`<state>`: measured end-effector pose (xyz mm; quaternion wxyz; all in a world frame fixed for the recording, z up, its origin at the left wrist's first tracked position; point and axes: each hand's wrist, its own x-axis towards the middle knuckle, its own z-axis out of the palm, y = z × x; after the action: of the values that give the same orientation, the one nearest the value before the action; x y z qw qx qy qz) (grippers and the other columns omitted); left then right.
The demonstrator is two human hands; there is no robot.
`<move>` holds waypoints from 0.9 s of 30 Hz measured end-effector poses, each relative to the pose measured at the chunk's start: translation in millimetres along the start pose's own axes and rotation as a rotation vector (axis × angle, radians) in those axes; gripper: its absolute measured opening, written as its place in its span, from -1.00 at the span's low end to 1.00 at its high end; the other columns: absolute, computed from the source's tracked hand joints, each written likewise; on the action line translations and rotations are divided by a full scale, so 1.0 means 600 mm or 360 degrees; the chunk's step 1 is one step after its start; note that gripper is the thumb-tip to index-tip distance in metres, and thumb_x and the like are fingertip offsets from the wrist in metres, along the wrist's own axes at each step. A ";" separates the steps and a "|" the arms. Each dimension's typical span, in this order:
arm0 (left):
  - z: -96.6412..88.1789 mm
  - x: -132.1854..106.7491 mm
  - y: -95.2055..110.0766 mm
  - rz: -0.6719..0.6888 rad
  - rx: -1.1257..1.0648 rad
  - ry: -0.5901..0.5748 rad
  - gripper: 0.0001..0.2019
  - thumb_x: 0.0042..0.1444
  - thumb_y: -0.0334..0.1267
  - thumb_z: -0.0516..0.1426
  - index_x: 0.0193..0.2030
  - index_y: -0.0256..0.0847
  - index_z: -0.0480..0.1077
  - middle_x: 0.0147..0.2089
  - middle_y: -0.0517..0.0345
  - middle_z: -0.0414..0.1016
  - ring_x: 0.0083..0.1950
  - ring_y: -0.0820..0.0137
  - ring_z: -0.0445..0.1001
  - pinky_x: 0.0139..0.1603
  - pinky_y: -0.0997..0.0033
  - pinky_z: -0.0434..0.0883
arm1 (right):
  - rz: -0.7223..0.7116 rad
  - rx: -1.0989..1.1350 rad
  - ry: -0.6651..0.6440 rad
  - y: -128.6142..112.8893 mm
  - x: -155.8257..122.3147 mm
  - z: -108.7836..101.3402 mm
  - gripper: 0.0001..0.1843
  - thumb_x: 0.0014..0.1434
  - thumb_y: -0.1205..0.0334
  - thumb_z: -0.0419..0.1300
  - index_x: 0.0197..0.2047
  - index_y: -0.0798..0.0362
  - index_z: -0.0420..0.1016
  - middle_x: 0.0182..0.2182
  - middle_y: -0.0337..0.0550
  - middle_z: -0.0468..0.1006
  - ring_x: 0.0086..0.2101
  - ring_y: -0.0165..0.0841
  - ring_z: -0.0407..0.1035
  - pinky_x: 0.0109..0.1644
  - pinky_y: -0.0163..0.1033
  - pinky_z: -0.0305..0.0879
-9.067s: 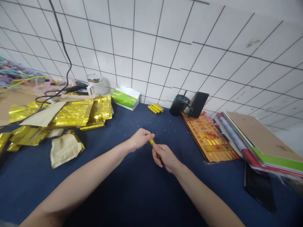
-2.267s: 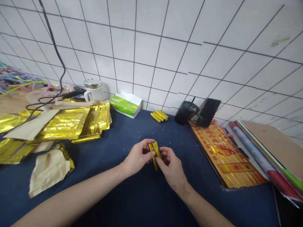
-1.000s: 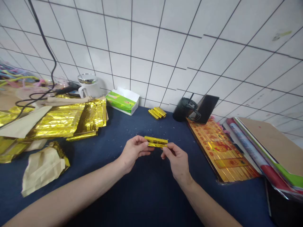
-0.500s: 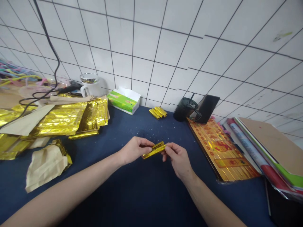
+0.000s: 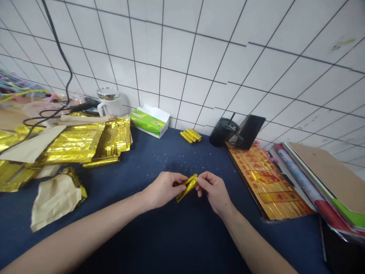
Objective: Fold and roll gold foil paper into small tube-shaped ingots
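Two bare hands work mid-desk, over the navy desk point(image 5: 114, 236), nearer the front edge. Left hand point(image 5: 164, 189) and right hand point(image 5: 213, 188) both pinch one folded gold foil strip point(image 5: 186, 187), fingers closed on it, hands just apart, strip tilted between them, lower end angled down-left. Nearest loose item: small stack of gold bars point(image 5: 190, 136) at the back edge, well apart from the hands. Left side: big heap of gold foil point(image 5: 85, 142), crumpled paper point(image 5: 55, 201) at its front. Back edge, against tile wall point(image 5: 185, 57): tissue box point(image 5: 148, 121), white mug point(image 5: 110, 102) behind the heap, black tumbler point(image 5: 223, 132) touching a leaning dark phone point(image 5: 248, 131). Right side: gold-and-red printed board point(image 5: 265, 186) flat on the desk, just beside a stack of folders point(image 5: 316, 186) at the right edge. Black cable point(image 5: 61, 49) runs down the wall.
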<state>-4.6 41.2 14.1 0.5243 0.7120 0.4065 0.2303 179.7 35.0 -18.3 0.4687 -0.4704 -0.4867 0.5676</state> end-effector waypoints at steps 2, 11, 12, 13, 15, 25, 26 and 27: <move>0.001 -0.003 0.003 -0.0001 0.0054 0.0017 -0.74 0.03 -0.31 -0.02 -0.18 -0.21 0.42 -0.29 0.22 0.48 -0.29 0.42 0.41 -0.29 0.50 0.29 | 0.0038 0.0018 0.0004 0.001 0.001 0.000 -0.82 0.00 0.20 0.20 -0.53 0.09 0.34 -0.66 -0.31 0.41 -0.69 -0.53 0.23 -0.59 -0.39 0.13; 0.004 -0.005 0.006 -0.0003 0.0242 0.0044 -0.73 0.08 -0.26 -0.06 -0.17 -0.19 0.41 -0.40 0.25 0.44 -0.41 0.48 0.34 -0.39 0.54 0.24 | 0.0182 0.0006 -0.0013 -0.005 0.000 0.001 -0.84 -0.03 0.24 0.17 -0.56 0.10 0.33 -0.69 -0.32 0.39 -0.71 -0.54 0.21 -0.64 -0.41 0.12; 0.004 -0.005 0.006 -0.0008 0.0262 0.0048 -0.72 0.09 -0.26 -0.07 -0.17 -0.19 0.41 -0.41 0.26 0.43 -0.42 0.48 0.33 -0.41 0.54 0.23 | 0.0198 -0.0010 -0.0015 -0.005 0.000 0.001 -0.84 -0.03 0.24 0.17 -0.57 0.10 0.32 -0.69 -0.32 0.39 -0.72 -0.55 0.21 -0.64 -0.41 0.12; 0.004 -0.005 0.006 -0.0012 0.0281 0.0057 -0.72 0.10 -0.25 -0.08 -0.18 -0.18 0.42 -0.41 0.26 0.43 -0.43 0.49 0.32 -0.41 0.54 0.22 | 0.0213 -0.0026 -0.0019 -0.004 0.000 0.001 -0.84 -0.04 0.24 0.17 -0.57 0.10 0.32 -0.69 -0.32 0.39 -0.72 -0.55 0.21 -0.65 -0.42 0.12; 0.005 -0.006 0.008 -0.0019 0.0310 0.0087 -0.70 0.11 -0.24 -0.10 -0.19 -0.18 0.42 -0.40 0.26 0.44 -0.42 0.48 0.34 -0.41 0.54 0.22 | 0.0235 -0.0052 -0.0035 -0.004 0.001 0.002 -0.84 -0.05 0.24 0.17 -0.57 0.10 0.30 -0.69 -0.33 0.38 -0.73 -0.55 0.20 -0.66 -0.42 0.11; 0.011 -0.008 0.007 0.0148 0.0519 0.0055 -0.64 0.04 -0.45 -0.12 -0.09 -0.17 0.37 -0.25 0.18 0.47 -0.26 0.42 0.43 -0.23 0.51 0.28 | 0.0327 0.0078 0.0062 -0.005 0.002 0.006 -0.83 -0.05 0.23 0.16 -0.56 0.12 0.31 -0.73 -0.33 0.36 -0.78 -0.56 0.17 -0.74 -0.44 0.07; 0.011 -0.008 0.006 0.0159 0.0504 0.0047 -0.61 0.02 -0.48 -0.12 -0.07 -0.17 0.35 -0.22 0.18 0.47 -0.23 0.42 0.43 -0.21 0.51 0.29 | 0.0335 0.0106 0.0078 -0.005 0.002 0.006 -0.83 -0.05 0.23 0.17 -0.56 0.12 0.31 -0.73 -0.32 0.36 -0.78 -0.56 0.17 -0.74 -0.44 0.08; 0.012 -0.009 0.005 0.0166 0.0489 0.0042 -0.59 0.00 -0.50 -0.11 -0.05 -0.16 0.34 -0.20 0.19 0.47 -0.21 0.41 0.43 -0.18 0.50 0.29 | 0.0349 0.0132 0.0090 -0.005 0.003 0.005 -0.83 -0.05 0.22 0.17 -0.56 0.12 0.31 -0.74 -0.32 0.37 -0.78 -0.56 0.17 -0.74 -0.44 0.08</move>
<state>-1.1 32.7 14.8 0.3912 0.8009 0.4061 0.2017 176.6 36.6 -15.1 0.4364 -0.5169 -0.3952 0.6215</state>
